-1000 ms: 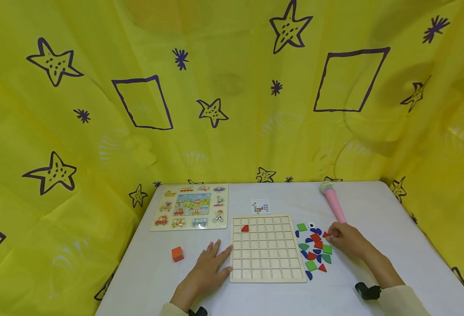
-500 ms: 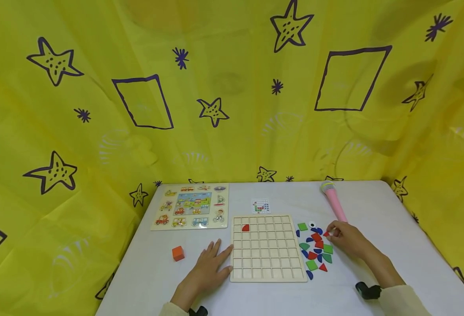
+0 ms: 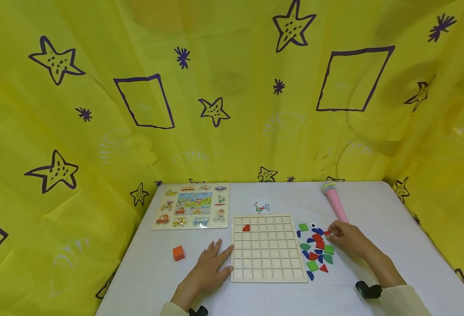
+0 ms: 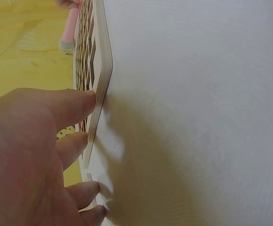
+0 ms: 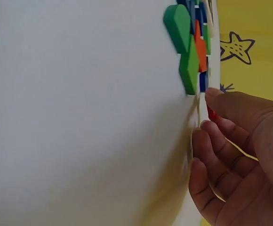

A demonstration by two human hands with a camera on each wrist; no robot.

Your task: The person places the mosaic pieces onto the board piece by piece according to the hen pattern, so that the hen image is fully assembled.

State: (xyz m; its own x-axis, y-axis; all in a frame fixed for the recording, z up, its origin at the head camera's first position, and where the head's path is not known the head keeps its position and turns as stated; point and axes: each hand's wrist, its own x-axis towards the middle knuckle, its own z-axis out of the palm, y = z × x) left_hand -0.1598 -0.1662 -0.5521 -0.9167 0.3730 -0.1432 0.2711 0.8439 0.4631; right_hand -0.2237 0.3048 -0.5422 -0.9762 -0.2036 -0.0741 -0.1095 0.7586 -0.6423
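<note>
My left hand (image 3: pixel 208 270) lies spread on the table, with thumb and forefinger against the left edge of a wooden grid board (image 3: pixel 269 279). That edge shows closely in the left wrist view, where the thumb (image 4: pixel 75 106) touches it. One red quarter-circle piece (image 3: pixel 246 228) sits in a cell near the board's upper left. Right of the board, my right hand (image 3: pixel 348 237) pinches a small red triangle piece (image 3: pixel 327 233) between thumb and forefinger. The right wrist view shows this red piece (image 5: pixel 212 114) mostly hidden by the fingers. Beside that hand lie scattered red, green and blue pieces (image 3: pixel 312 266).
A pattern card (image 3: pixel 261 206) lies behind the board. At the back left is a vehicle picture puzzle (image 3: pixel 194 204), with an orange cube (image 3: pixel 178 253) in front of it. A pink microphone (image 3: pixel 336 204) lies beyond my right hand. Yellow curtain (image 3: pixel 232 145) surrounds the table.
The red triangle has turned in my right fingers and now shows a narrower, flatter side. My left hand stays at the board's edge. The head view has shifted slightly.
</note>
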